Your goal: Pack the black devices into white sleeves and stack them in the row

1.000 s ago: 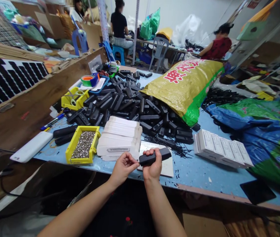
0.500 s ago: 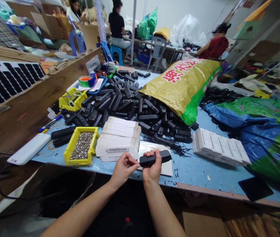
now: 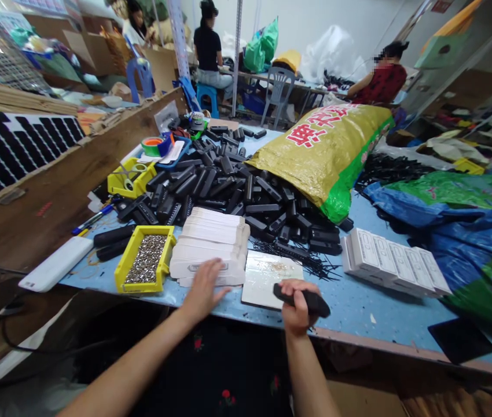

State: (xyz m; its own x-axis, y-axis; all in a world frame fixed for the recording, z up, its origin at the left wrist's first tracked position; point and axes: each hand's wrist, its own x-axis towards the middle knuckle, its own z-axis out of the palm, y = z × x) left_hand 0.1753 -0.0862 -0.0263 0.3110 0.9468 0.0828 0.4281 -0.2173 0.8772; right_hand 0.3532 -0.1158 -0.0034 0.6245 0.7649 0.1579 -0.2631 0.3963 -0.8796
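Observation:
My right hand (image 3: pixel 298 308) is wrapped round a long black plastic case (image 3: pixel 315 302), held tilted above the table's front edge. My left hand (image 3: pixel 205 289), fingers stretched out, lies over the near end of a fanned stack of flat white cartons (image 3: pixel 213 231) and seems to touch the top one. Between the hands a white board (image 3: pixel 261 284) carries small metallic bits. A yellow bin (image 3: pixel 140 287) full of small shiny metal parts stands left of the cartons. Behind them spreads a heap of similar black cases (image 3: pixel 225 165).
A gold sack (image 3: pixel 328 150) lies across the back of the table. At right are a row of white boxes (image 3: pixel 396 263) and a blue-green plastic bag (image 3: pixel 467 231). Thin black strips (image 3: pixel 315 266) lie behind the board. A white power bank-like slab (image 3: pixel 57 263) rests at left. Several people sit farther back.
My hands have parted. The left one has let go of the case's end and moved onto the cartons, its fingers opening. My right hand has carried the case right and down, uncovering the board.

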